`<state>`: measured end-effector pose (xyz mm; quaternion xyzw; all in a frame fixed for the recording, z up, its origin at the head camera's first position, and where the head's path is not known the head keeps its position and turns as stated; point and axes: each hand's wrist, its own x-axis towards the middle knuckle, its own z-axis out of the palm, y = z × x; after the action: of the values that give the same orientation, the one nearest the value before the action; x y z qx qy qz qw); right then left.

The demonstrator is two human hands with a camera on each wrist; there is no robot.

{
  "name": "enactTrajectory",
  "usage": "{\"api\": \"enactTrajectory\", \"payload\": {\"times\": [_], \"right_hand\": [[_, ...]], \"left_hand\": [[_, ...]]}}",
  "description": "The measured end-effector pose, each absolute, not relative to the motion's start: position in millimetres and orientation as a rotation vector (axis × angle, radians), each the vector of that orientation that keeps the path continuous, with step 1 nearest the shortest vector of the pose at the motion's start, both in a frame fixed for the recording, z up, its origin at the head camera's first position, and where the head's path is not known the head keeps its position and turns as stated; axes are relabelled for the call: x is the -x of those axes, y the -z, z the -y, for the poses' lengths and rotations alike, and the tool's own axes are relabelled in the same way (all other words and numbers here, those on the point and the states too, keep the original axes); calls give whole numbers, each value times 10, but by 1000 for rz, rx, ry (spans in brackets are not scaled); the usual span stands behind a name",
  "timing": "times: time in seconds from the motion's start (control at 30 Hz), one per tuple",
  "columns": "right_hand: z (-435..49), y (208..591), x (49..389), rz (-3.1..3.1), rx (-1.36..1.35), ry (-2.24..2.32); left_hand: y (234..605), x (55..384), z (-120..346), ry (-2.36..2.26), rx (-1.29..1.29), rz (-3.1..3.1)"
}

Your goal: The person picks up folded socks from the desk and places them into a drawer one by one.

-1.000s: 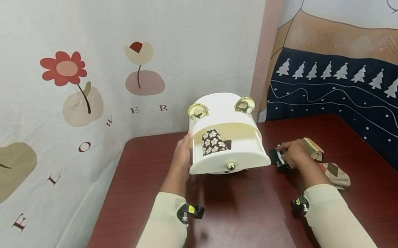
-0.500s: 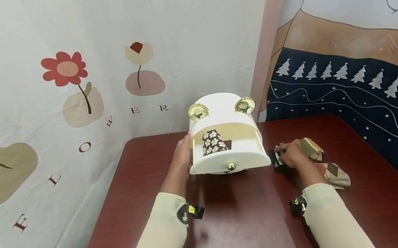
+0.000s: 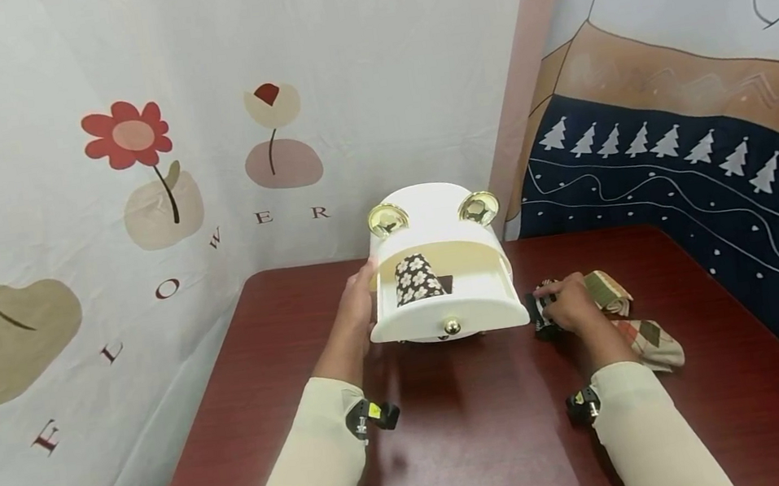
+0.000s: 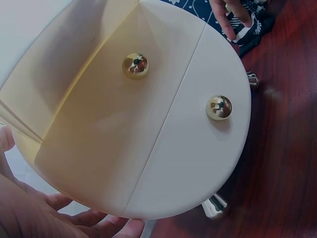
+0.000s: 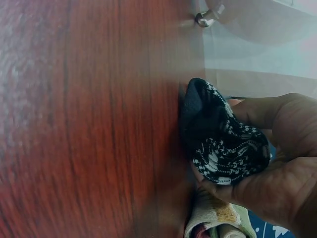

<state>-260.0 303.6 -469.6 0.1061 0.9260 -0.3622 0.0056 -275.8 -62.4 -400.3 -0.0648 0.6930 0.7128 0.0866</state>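
Observation:
A white rounded cabinet (image 3: pixel 430 217), with gold bell-shaped ornaments on top, stands at the back of the table. Its upper drawer (image 3: pixel 473 316) is pulled out, and a folded dark sock with white flowers (image 3: pixel 415 279) lies inside. My left hand (image 3: pixel 356 305) rests against the cabinet's left side; in the left wrist view its fingers (image 4: pixel 94 218) lie along the curved edge. Right of the cabinet, my right hand (image 3: pixel 571 303) holds a folded black-and-white patterned sock (image 5: pixel 218 144) between thumb and fingers, close over the tabletop.
Beside my right hand lie a rolled green-and-beige sock (image 3: pixel 610 292) and a beige argyle sock (image 3: pixel 654 344). Metal feet (image 4: pixel 214 206) hold the cabinet on the dark red table (image 3: pixel 461 447). Printed cloth walls (image 3: pixel 193 96) stand close behind and to the right.
My right hand has shifted slightly left with the black-and-white sock. The left hand, cabinet and drawer have stayed in place.

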Motion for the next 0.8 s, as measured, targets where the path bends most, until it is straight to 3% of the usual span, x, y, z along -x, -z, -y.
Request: {"api": "enactTrajectory", "payload": {"times": [0.8], "right_hand": [[-3019, 4352, 2468, -3029, -245, 1140]], "left_hand": [[4002, 2753, 627, -2120, 197, -2069]]}}
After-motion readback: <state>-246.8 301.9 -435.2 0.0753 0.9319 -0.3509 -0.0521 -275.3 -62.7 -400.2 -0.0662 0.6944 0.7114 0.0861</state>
